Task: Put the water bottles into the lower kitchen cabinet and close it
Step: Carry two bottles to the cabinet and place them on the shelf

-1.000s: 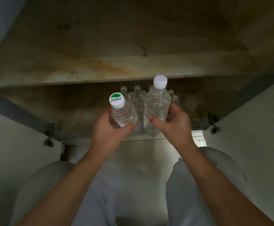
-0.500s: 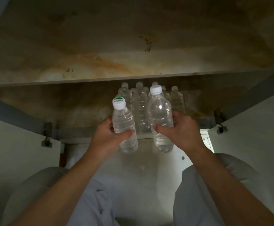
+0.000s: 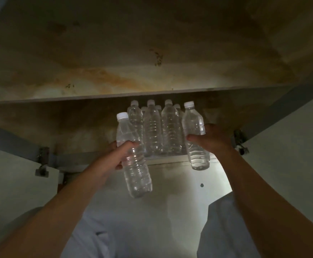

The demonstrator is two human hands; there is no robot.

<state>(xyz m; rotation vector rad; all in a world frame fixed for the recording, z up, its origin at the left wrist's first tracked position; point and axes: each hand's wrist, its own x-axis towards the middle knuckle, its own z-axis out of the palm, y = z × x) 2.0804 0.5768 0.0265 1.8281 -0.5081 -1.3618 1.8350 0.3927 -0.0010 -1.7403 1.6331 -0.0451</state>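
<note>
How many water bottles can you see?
At least 9: one in the left hand, one in the right hand, and about seven standing in the cabinet, three in the front row and caps behind. More may be hidden.

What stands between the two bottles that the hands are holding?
In the head view, a group of stored bottles stands on the cabinet floor, between the left hand's bottle and the right hand's bottle, somewhat behind them.

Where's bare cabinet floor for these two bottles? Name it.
Bare floor lies left of the stored bottles, toward the left hinge. A narrower strip sits right of them, behind the right hand. The middle is crowded.
</note>
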